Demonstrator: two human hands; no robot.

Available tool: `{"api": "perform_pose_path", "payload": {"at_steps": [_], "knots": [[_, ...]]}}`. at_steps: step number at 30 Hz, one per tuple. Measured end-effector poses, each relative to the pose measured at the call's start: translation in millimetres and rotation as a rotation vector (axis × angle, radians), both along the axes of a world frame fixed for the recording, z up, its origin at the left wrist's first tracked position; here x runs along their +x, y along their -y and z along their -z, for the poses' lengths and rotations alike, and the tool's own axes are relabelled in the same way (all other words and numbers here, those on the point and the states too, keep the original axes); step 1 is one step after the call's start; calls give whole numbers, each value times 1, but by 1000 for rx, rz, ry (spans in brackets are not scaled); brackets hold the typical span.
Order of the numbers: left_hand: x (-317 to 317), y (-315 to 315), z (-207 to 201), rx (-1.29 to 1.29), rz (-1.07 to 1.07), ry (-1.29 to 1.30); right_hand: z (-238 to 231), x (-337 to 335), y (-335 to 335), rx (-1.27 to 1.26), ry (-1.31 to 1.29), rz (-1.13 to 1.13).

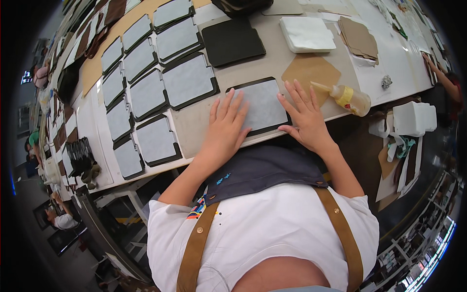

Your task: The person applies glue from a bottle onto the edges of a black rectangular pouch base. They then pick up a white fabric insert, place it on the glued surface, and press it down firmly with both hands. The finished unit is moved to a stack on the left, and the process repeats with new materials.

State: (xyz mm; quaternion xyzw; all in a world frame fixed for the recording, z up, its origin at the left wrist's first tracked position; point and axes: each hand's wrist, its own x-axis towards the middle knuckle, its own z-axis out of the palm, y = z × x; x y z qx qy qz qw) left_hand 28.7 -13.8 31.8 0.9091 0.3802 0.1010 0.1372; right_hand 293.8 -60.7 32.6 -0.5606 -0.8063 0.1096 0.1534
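Note:
In front of me at the table's near edge lies a black panel with a pale grey sheet (263,104) on it, the dark border showing around the sheet. My left hand (225,121) rests at its left side, fingers spread and stretched over the edge. On the right side my right hand (306,117) lies with its fingers apart, partly over the panel's edge. Neither hand grips anything. A clear squeeze bottle (357,101) with a yellow band and tan nozzle lies just right of my right hand, over a brown card sheet (311,73).
Several matching grey-faced black panels (148,95) lie in rows to the left. Behind are a stack of black pieces (233,41), a stack of white sheets (307,34) and brown card pieces (358,39). A white bundle (414,118) sits below the table's right edge. Other people work nearby.

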Motion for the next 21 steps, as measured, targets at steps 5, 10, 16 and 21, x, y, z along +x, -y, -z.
{"api": "perform_pose_path", "payload": {"at_steps": [5,10,16,21], "knots": [[42,2,17,-23,87,23,12,9,12,14,33,121],[75,2,34,24,113,41,17,17,21,35,-7,217],[71,19,29,-13,220,-33,15,16,31,53,-105,210],[43,30,17,-75,196,-92,17,11,39,102,-127,89]]}}
